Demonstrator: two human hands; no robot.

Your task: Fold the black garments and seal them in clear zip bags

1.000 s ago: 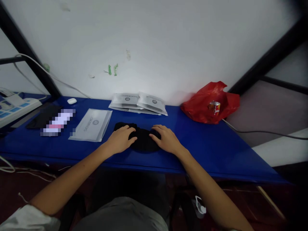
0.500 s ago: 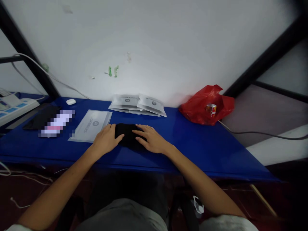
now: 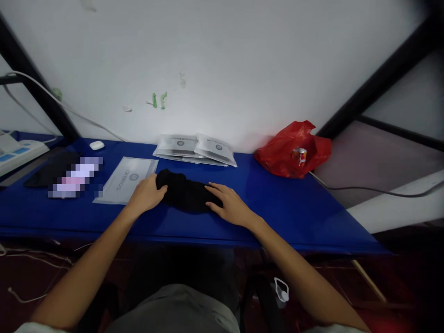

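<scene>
A piece of soft black cloth [image 3: 189, 193] lies stretched sideways near the front of the blue table; its folds are too dark to tell what kind of garment it is. At its left end my left hand [image 3: 147, 194] is closed on the edge, the thumb on top and the other fingers mostly hidden behind. My right hand [image 3: 231, 203] holds the right end, thumb and fingers over the cloth. Just behind my left hand lies a flat frosted plastic zip bag [image 3: 126, 180] with a printed logo.
Several packed frosted bags [image 3: 194, 150] lie against the wall. A red plastic bag [image 3: 293, 150] sits at right on the blue table [image 3: 294, 217]. To the left are a white earbud case [image 3: 96, 145], a phone [image 3: 77, 177], a black flat object [image 3: 52, 166] and a power strip [image 3: 24, 155].
The black cloth was a compact bundle and is now drawn out longer. My hands have moved apart, the left one leftward and the right one rightward. The view has shifted slightly.
</scene>
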